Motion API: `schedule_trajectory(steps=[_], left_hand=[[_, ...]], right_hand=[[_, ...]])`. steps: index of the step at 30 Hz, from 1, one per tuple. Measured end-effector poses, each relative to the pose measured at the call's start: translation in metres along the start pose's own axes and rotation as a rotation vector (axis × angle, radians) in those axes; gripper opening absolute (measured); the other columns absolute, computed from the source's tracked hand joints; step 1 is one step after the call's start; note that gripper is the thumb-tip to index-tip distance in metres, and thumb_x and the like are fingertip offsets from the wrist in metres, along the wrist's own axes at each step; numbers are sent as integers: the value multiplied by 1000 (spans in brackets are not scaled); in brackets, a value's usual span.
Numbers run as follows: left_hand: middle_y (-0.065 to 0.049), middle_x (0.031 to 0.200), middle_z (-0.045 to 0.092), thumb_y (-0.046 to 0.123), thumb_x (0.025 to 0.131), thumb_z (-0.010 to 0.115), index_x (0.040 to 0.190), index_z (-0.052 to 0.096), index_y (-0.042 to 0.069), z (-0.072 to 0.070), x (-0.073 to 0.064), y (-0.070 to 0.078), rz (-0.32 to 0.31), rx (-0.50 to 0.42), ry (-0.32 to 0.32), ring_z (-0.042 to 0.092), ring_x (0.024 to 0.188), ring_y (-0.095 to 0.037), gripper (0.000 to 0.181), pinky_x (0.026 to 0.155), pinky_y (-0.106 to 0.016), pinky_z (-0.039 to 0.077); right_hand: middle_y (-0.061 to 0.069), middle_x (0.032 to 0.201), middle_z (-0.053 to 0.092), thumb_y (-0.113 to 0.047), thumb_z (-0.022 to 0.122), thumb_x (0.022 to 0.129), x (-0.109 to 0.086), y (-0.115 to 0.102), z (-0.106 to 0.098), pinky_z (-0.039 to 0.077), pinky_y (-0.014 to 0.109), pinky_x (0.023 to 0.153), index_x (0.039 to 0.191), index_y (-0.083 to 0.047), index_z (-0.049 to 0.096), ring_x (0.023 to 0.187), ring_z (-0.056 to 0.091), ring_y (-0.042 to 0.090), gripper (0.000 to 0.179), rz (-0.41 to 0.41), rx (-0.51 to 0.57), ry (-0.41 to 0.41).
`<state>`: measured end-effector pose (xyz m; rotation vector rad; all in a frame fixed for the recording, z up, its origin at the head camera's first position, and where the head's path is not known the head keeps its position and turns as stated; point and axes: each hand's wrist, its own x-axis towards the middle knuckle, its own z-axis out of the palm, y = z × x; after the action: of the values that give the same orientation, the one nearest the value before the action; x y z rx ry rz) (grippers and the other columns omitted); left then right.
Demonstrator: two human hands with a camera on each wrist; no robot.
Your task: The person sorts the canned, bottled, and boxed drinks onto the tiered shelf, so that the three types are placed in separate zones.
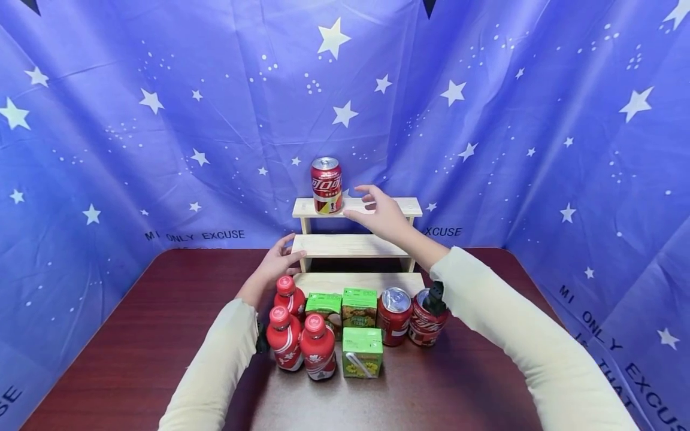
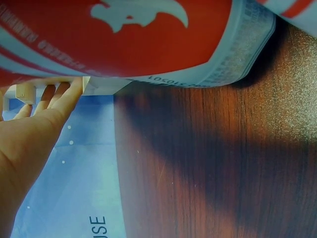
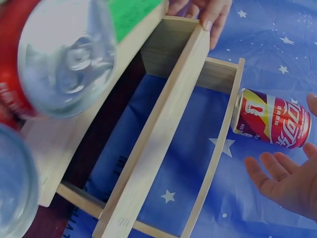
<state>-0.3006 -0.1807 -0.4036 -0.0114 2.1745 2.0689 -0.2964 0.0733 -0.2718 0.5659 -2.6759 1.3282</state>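
Note:
A red cola can (image 1: 326, 187) stands upright at the left part of the top step of a three-step wooden display stand (image 1: 350, 245). My right hand (image 1: 380, 214) is just right of the can, thumb and fingers spread and apart from it; the right wrist view also shows a gap between the can (image 3: 271, 118) and the fingertips. At the stand's left end, my left hand (image 1: 279, 257) grips the middle step, with the thumb at its front edge. In the left wrist view, a red bottle (image 2: 124, 39) partly covers that hand's fingers.
Before the stand are several red bottles (image 1: 318, 347), green drink cartons (image 1: 362, 353), one with a straw, and two red cans (image 1: 395, 317). They crowd the lowest step's front on the dark red table (image 1: 135, 323). A blue star-patterned cloth (image 1: 215, 108) hangs behind.

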Motion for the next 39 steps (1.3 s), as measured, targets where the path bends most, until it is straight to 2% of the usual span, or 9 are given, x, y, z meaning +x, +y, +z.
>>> schedule_trajectory(steps=[12, 25, 31, 35, 39], left_hand=[[-26, 144, 33, 8, 94, 52, 151, 13, 13, -2, 1, -1, -7, -16, -5, 44, 125, -37, 69, 97, -50, 47], [-28, 142, 34, 8, 94, 52, 151, 12, 11, -2, 2, -4, 9, -1, -5, 45, 122, -36, 69, 98, -53, 45], [-28, 140, 35, 8, 94, 52, 151, 12, 11, -2, 1, -3, 15, -1, -6, 45, 122, -36, 69, 98, -52, 46], [-29, 141, 34, 8, 94, 52, 151, 11, 11, -3, 1, -2, 12, 0, -5, 44, 124, -39, 70, 99, -53, 45], [-28, 141, 34, 8, 94, 52, 151, 12, 12, -2, 0, -2, 4, -3, -7, 44, 123, -37, 69, 99, -53, 44]], right_hand=[[16, 134, 52, -43, 68, 83, -33, 11, -15, 44, 49, 101, 137, -17, 44, 121, 52, 31, 65, -31, -69, -58], [14, 128, 56, -40, 69, 82, -73, 33, -27, 49, 47, 95, 135, -18, 46, 115, 56, 31, 61, 22, -76, -72], [14, 128, 56, -47, 68, 81, -92, 48, -34, 50, 46, 92, 135, -21, 45, 114, 57, 31, 65, 59, -64, -89], [13, 125, 58, -49, 68, 81, -103, 59, -38, 51, 46, 90, 134, -20, 46, 112, 58, 30, 64, 56, -98, -87], [15, 120, 61, -44, 69, 82, -115, 68, -43, 51, 47, 90, 132, -15, 48, 110, 59, 30, 61, 46, -119, -75]])
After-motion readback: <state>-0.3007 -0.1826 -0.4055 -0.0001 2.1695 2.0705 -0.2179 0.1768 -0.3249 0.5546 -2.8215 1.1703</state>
